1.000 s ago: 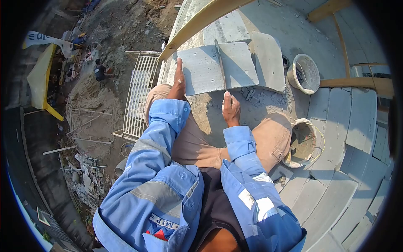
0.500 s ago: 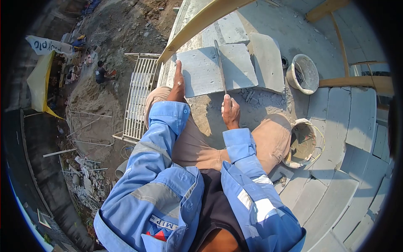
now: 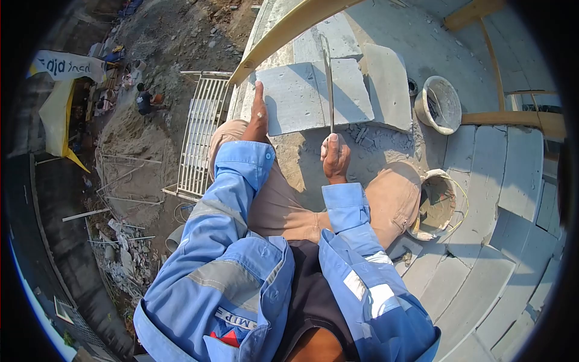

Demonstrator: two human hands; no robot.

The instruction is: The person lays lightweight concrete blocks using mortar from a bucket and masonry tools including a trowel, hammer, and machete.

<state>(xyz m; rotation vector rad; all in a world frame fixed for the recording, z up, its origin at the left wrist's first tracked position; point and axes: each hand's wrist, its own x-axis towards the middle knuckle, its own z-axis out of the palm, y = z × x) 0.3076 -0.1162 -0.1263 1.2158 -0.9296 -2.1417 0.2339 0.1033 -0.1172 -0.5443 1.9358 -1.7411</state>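
A light grey aerated concrete block (image 3: 289, 99) lies across my knees' far side, with a thin dark line running across its face. My left hand (image 3: 258, 117) is flat against the block's left end, its fingers stretched out. My right hand (image 3: 335, 155) is closed round the handle of a long, narrow machete-like blade (image 3: 330, 90). Seen nearly edge-on, the blade stands raised over the block, just right of the dark line, and its tip curves to the left. The handle is mostly hidden in my fist.
More grey blocks (image 3: 387, 87) lie behind and to the right. Two buckets stand on my right, one pale (image 3: 439, 104) and one with grey mix (image 3: 435, 205). Block rubble lies near the cut block. A white metal grille (image 3: 202, 136) borders the drop on my left; a person (image 3: 143, 99) is below.
My right hand has shifted slightly right and down, lifting and turning the blade away from the block's face, which uncovers the dark line. My left hand stays at the block's end.
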